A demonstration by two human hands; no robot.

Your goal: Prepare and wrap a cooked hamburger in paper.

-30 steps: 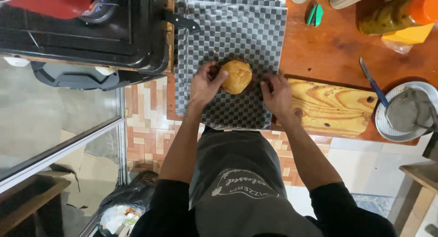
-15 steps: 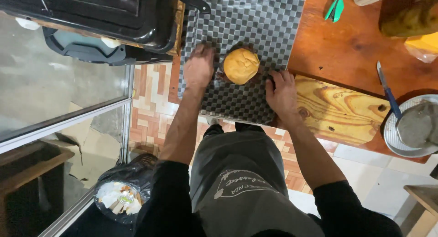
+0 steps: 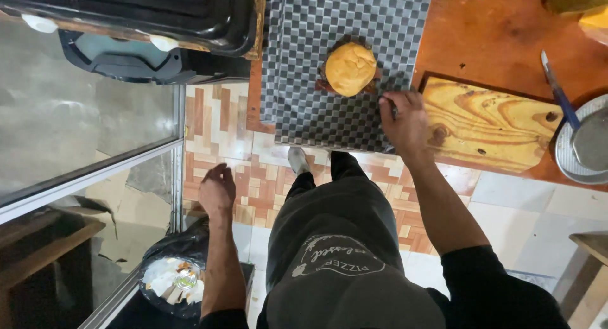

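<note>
On the checked cloth (image 3: 329,107), right hand (image 3: 405,120) stays pinching; left hand (image 3: 217,191) has dropped away, grip apart.

Counted on and around the wooden worktop (image 3: 506,31): mostly ones.

One round yellow dough ball (image 3: 350,68), on one checked cloth (image 3: 316,37) hanging over the worktop's near edge. One wooden board (image 3: 487,123) at the near edge, right of the cloth. One blue-handled knife (image 3: 557,88) and one metal dish (image 3: 579,151) toward the right edge. Two hands: right hand (image 3: 405,117) at the cloth's near right corner, left hand (image 3: 216,191) off the worktop. One black bin bag (image 3: 174,272) on the floor.
</note>
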